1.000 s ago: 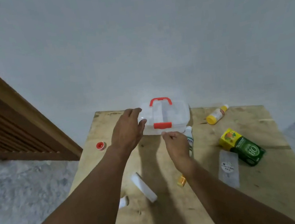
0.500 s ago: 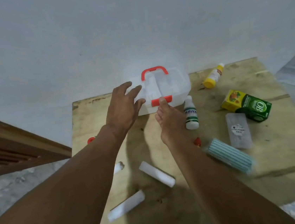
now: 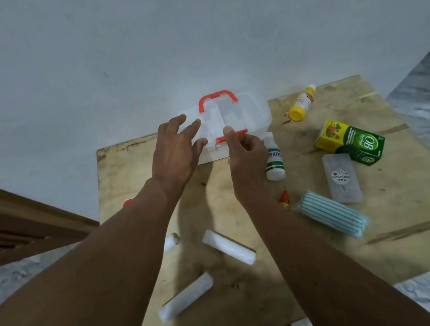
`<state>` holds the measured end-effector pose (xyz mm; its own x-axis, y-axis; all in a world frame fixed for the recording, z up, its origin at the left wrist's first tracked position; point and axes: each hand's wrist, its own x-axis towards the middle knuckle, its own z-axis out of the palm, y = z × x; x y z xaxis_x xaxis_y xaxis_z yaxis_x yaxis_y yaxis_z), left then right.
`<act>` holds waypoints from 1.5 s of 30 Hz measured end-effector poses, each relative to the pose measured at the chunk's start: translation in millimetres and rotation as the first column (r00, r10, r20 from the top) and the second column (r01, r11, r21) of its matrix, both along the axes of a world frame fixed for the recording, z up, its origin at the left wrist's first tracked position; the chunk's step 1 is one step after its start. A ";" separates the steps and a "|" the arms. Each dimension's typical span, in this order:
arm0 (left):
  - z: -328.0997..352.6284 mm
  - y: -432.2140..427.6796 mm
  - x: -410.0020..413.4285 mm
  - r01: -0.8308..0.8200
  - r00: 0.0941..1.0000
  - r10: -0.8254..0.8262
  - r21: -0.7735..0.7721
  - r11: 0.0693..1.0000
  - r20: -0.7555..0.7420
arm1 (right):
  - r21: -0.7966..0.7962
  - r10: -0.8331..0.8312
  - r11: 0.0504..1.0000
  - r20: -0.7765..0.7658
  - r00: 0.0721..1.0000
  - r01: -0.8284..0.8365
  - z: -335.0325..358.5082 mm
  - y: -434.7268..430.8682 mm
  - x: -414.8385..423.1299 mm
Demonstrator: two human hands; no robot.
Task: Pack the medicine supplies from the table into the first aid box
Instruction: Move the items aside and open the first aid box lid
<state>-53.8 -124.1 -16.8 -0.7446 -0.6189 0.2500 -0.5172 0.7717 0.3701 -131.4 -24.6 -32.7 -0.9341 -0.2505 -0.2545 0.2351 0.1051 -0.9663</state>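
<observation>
Since the picture just before, my right hand (image 3: 245, 159) has turned, and its thumb now sits on the red latch (image 3: 240, 133) where a fingertip was. My left hand (image 3: 176, 151) is almost where it was.

The first aid box (image 3: 251, 113) is at the far side of the table (image 3: 404, 235), close to the wall. Its long side runs left to right. It looks shut, with the red handle (image 3: 217, 95) lying flat on top. The latch is on the side that faces me, so it is just past my fingers.

My right hand is the one on the latch. Its thumb points up and away from me, and the other fingers curl in below, so I think it is pinching the latch. My left hand has its fingers spread wide over the left part of the lid. I cannot tell if they press down or just hang above it.

I think the box has to open first, with the left hand keeping it from sliding. The white bottle (image 3: 273, 159) lies just beside my right hand, so I must not bump it.
</observation>
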 end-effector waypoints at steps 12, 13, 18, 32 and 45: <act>-9.6 -1.2 1.3 -0.013 0.994 0.018 0.043 0.999 -0.104 | 0.671 0.640 0.741 -0.702 0.313 -0.011 7.9 25.1 -93.3; -11.7 -1.4 1.5 -0.017 0.991 0.025 0.059 0.998 -0.131 | 0.689 0.676 0.723 -0.691 0.256 -0.049 9.3 24.6 -98.1; -16.7 8.6 -1.2 -0.084 0.978 0.122 0.221 0.972 -0.168 | 0.821 0.849 0.528 -0.512 0.130 -0.217 15.7 20.4 -108.9; -28.2 32.6 1.9 -0.226 0.881 0.423 0.599 0.768 -0.210 | 0.730 0.768 0.622 -0.639 0.044 -0.283 60.0 12.6 -112.3; -13.8 35.7 2.2 -0.356 0.915 0.400 0.568 0.742 0.051 | 0.819 0.898 0.439 -0.412 0.152 -0.371 134.1 -30.0 -135.6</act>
<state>-51.6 -88.4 -30.6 -0.4134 -0.8917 -0.1841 -0.6777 0.1662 0.7163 -267.0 -54.6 101.4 -0.2823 -0.9561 0.0783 -0.8884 0.2298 -0.3973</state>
